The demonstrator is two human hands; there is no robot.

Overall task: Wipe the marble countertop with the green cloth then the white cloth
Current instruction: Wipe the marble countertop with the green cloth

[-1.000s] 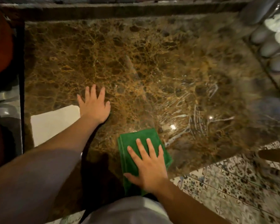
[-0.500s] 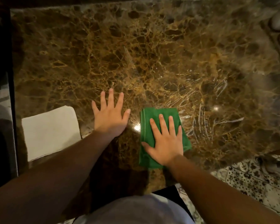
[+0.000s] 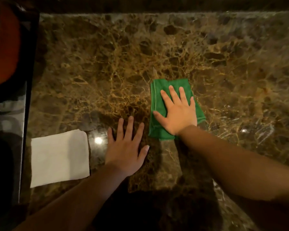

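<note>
Marble point(image 3: 93, 77), brown with gold veining, fills most of the view as one countertop. Two cloths are seen on it, one green and one white, and two bare hands are laid flat on or over it.

The right hand point(image 3: 178, 112) is pressed palm down on the green cloth point(image 3: 158, 99), fingers spread and straight, nothing gripped. The cloth is folded into a rough rectangle; it is seen beyond the fingertips, to the thumb side, and behind the heel of the palm, with a corner showing past the little finger.

The left hand point(image 3: 126, 147) is set flat on the bare stone, fingers splayed wide, nothing held. It is placed just beside the green cloth, the thumb near the cloth's near corner, though contact cannot be told.

The white cloth point(image 3: 59, 158) is laid flat as a folded square just outside the left hand's little finger, apart from it, with a strip of stone between. One bright glint of light point(image 3: 98, 140) is reflected in that strip.

One dark raised edge point(image 3: 157, 5) is seen along the countertop well beyond both hands
</note>
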